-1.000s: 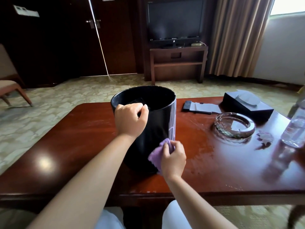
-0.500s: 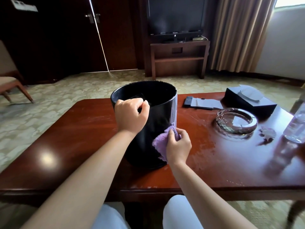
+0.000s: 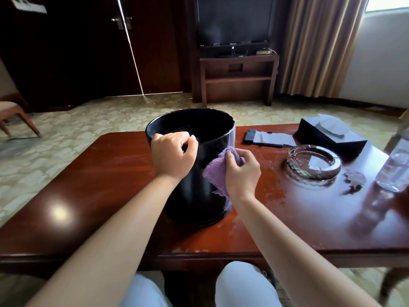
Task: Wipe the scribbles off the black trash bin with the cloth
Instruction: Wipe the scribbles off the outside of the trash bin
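A glossy black trash bin (image 3: 194, 196) stands upright on the dark red wooden table (image 3: 93, 196), just in front of me. My left hand (image 3: 172, 156) grips the bin's near rim, fingers curled over the edge. My right hand (image 3: 241, 171) holds a bunched purple cloth (image 3: 214, 171) and presses it against the bin's right side, a little below the rim. No scribbles show on the visible black wall.
To the right on the table lie a glass ashtray (image 3: 314, 161), a black tissue box (image 3: 329, 134), a dark booklet with white paper (image 3: 265, 138) and a clear water bottle (image 3: 396, 165). A TV stand (image 3: 238, 78) is across the carpet, a chair (image 3: 13, 114) at far left.
My right hand has slid the cloth upward along the bin's right side, from near the base to just under the rim. My left hand has stayed on the rim.
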Demonstrator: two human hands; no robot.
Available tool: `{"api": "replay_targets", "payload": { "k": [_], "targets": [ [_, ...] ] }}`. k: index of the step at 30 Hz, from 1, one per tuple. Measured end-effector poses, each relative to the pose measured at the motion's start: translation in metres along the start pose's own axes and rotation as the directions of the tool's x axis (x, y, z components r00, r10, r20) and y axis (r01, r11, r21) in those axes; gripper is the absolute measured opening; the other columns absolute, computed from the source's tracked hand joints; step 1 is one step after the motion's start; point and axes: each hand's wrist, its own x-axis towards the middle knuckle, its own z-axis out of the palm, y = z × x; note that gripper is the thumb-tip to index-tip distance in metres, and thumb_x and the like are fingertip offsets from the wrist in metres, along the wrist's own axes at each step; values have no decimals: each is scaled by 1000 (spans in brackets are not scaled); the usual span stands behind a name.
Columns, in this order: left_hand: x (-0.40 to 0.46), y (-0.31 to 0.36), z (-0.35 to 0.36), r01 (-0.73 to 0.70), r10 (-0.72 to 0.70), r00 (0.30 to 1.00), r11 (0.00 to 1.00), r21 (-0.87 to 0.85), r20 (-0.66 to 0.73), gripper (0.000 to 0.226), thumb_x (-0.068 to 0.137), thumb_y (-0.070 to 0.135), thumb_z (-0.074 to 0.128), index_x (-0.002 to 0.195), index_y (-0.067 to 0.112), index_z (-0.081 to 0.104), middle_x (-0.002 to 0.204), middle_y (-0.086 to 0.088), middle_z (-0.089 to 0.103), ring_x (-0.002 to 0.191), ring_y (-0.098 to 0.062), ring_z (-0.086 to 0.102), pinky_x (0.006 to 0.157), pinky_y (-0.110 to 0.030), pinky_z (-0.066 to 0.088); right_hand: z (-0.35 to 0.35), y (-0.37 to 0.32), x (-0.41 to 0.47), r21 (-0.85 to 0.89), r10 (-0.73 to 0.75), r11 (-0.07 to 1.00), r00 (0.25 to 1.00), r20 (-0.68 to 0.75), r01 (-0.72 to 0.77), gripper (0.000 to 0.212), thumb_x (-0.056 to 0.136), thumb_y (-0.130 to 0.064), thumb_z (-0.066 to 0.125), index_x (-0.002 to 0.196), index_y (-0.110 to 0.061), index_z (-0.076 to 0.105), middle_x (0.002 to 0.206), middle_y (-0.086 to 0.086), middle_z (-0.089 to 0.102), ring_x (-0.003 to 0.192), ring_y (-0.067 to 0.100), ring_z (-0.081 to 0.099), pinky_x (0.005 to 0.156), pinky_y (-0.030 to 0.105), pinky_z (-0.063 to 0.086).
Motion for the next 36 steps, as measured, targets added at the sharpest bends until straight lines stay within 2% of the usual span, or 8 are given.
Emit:
{"api": "replay_targets", "payload": {
  "k": [4, 7, 13, 18, 22, 27, 33, 36],
  "targets": [
    [0, 0, 0, 8, -8, 1000, 1000, 3, -3, 36, 81, 26, 42, 50, 19, 24, 44, 7, 24, 41, -19, 29, 58, -28, 21, -6, 56, -14, -130, 226, 966, 974, -11, -226, 7, 88, -18, 59, 85, -15, 65, 81, -1, 64, 81, 18, 61, 62, 16, 33],
    [0, 0, 1, 9, -9, 1000, 1000, -6, -5, 36, 81, 26, 42, 50, 19, 24, 44, 8, 21, 41, -18, 29, 58, -29, 22, -14, 100, -25, -359, 415, 857, 908, 59, -369, 12, 86, -20, 58, 87, -14, 68, 84, 3, 68, 86, 21, 63, 67, 21, 35],
    [-1, -1, 2, 2, -2, 1000, 1000, -5, -21, 37, 81, 25, 42, 50, 18, 25, 44, 8, 24, 41, -17, 29, 59, -28, 20, -15, 99, -22, -298, 299, 914, 953, 39, -275, 6, 86, -20, 61, 83, -19, 65, 88, 0, 66, 78, 14, 58, 69, 22, 37],
    [-1, -1, 3, 3, -3, 1000, 1000, -9, -28, 37, 81, 25, 42, 49, 18, 26, 43, 8, 25, 41, -16, 29, 59, -28, 20, -18, 116, -33, -521, 384, 812, 913, 138, -263, 10, 86, -20, 58, 85, -18, 68, 89, 2, 67, 78, 17, 57, 69, 23, 37],
    [0, -1, 2, 2, -2, 1000, 1000, -8, -22, 37, 82, 26, 42, 50, 18, 26, 44, 7, 25, 41, -16, 28, 60, -28, 19, -17, 116, -19, -455, 356, 832, 935, 1, -316, 11, 87, -23, 58, 88, -16, 67, 97, 5, 66, 78, 18, 54, 70, 23, 37],
    [-1, -1, 4, 3, -4, 999, 1000, -11, -38, 37, 81, 24, 43, 49, 18, 26, 43, 7, 26, 41, -16, 29, 59, -28, 20, -15, 116, -32, -561, 366, 799, 915, 167, -217, 11, 85, -20, 58, 84, -17, 69, 90, 4, 68, 83, 22, 61, 69, 23, 38],
    [1, -1, 3, 11, -11, 1000, 1000, -27, -28, 36, 79, 25, 42, 49, 19, 23, 42, 8, 16, 40, -17, 26, 59, -29, 22, -14, 122, -5, -566, 373, 778, 926, 63, -275, 16, 89, -22, 55, 95, -17, 69, 104, 6, 65, 79, 21, 55, 69, 21, 36],
    [1, 0, 4, 11, -12, 999, 1000, -16, -41, 35, 78, 24, 42, 49, 19, 24, 42, 8, 17, 40, -17, 27, 59, -29, 21, -18, 123, -8, -622, 331, 766, 930, 161, -165, 16, 90, -21, 55, 97, -16, 68, 107, 6, 58, 88, 24, 57, 73, 22, 36]
  ]
}}
